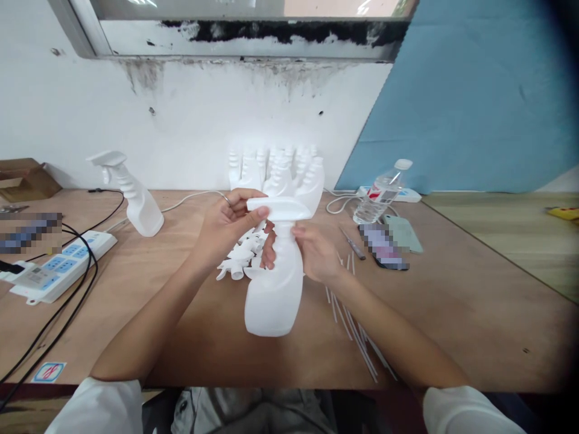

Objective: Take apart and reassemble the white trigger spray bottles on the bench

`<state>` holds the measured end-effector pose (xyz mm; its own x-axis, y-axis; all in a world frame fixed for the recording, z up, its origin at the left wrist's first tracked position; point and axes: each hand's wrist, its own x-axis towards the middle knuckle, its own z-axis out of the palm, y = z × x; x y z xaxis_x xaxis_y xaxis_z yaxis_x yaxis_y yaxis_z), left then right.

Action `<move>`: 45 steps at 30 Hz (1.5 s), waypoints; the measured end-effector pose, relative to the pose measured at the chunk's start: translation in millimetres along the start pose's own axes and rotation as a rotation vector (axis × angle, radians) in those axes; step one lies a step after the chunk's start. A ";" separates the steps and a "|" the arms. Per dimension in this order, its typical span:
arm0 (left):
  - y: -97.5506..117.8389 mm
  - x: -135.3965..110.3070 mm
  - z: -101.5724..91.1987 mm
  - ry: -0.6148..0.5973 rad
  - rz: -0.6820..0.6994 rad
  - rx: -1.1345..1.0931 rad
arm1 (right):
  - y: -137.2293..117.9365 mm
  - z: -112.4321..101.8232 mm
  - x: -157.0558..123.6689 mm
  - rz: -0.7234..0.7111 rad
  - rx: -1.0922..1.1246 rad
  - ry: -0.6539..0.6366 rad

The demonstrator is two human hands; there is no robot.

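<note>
In the middle of the head view I hold up a white spray bottle with its spray head on top. My left hand pinches one end of the spray head between thumb and fingers. Around the bottle's neck wraps my right hand, its fingertips showing on the far side. Behind and below the bottle lie several loose white spray heads. Farther back, against the wall, stand several white bottles without spray heads. Thin white tubes lie on the table by my right forearm.
A complete spray bottle stands at the left, near a power strip with black cables. On the right are a water bottle, a phone, a pale green case and a slim grey tool. A cardboard box sits far left.
</note>
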<state>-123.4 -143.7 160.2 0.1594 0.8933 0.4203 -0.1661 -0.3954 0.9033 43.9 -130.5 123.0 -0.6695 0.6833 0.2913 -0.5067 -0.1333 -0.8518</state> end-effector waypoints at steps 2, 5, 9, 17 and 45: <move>0.8 0.2 -1.4 0.013 0.027 0.021 | -1.2 2.2 0.7 -0.008 -0.006 0.025; 0.5 -0.2 -2.1 0.015 0.060 0.063 | -0.2 4.7 2.1 -0.012 -0.035 0.049; 0.8 -2.5 1.5 0.009 0.063 0.104 | 2.5 5.9 3.4 -0.024 -0.085 0.060; 2.0 -1.3 7.7 0.020 0.174 0.252 | -2.7 5.1 5.0 -0.087 -0.228 0.071; 0.0 1.5 4.2 -0.039 0.169 0.313 | 9.3 0.6 2.3 -0.200 -0.331 0.175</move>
<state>-119.0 -143.2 161.2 0.1932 0.8033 0.5634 0.1122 -0.5885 0.8007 37.3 -130.6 116.1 -0.4584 0.7879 0.4112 -0.3967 0.2326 -0.8880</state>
